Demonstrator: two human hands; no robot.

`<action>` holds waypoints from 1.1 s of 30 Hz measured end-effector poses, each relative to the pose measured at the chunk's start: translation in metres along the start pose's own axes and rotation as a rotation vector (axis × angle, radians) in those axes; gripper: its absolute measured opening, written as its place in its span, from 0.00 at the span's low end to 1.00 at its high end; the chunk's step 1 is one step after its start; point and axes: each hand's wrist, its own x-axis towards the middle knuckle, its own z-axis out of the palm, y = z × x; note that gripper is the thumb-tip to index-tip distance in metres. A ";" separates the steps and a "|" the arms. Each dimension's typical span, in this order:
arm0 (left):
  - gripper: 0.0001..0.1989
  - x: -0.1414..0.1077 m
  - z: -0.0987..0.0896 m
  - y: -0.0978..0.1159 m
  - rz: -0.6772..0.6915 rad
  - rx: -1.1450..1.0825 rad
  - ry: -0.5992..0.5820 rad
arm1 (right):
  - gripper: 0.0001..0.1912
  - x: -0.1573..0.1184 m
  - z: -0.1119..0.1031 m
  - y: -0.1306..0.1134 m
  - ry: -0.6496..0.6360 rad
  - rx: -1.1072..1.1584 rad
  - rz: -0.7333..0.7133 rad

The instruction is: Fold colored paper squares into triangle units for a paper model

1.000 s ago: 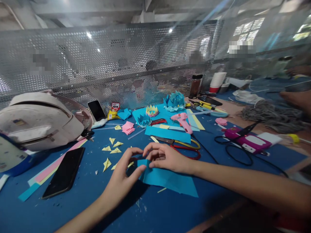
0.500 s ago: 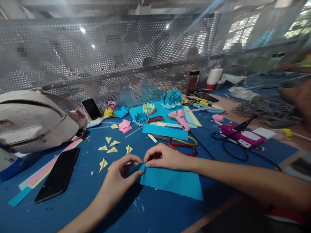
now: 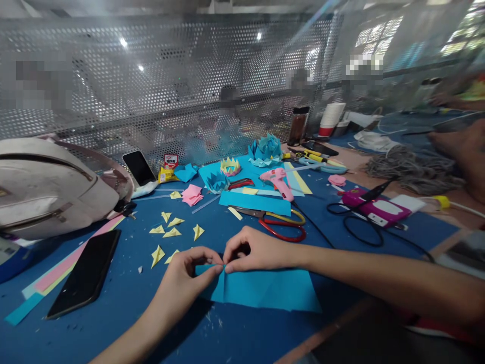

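Observation:
A strip of blue paper [image 3: 269, 290] with a crease across its left part is pinched at its top edge by both hands. My left hand [image 3: 191, 273] holds the short end left of the crease between thumb and fingers. Right beside it, my right hand [image 3: 250, 250] grips the longer part, fingertips almost touching the left ones. Several small folded yellow paper pieces [image 3: 172, 232] lie beyond my left hand. Behind my right hand rest scissors [image 3: 284, 225] with red and yellow handles, partly under another blue paper strip [image 3: 255, 203].
A pink glue gun [image 3: 278, 182], blue paper flowers [image 3: 265, 150] and pink paper squares [image 3: 192, 194] lie farther back. A dark phone [image 3: 85, 273] and a pale backpack [image 3: 53, 189] are at left. A magenta power strip [image 3: 373, 207] with black cable sits at right, before a perforated metal screen [image 3: 159, 96].
The short left end of the blue paper, raised and angled before, now lies flatter, with the crease showing. Both hands still pinch the top edge. The view has shifted slightly.

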 end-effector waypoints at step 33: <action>0.12 0.007 -0.014 -0.010 -0.101 0.006 0.013 | 0.19 0.002 -0.001 -0.002 -0.014 0.082 0.041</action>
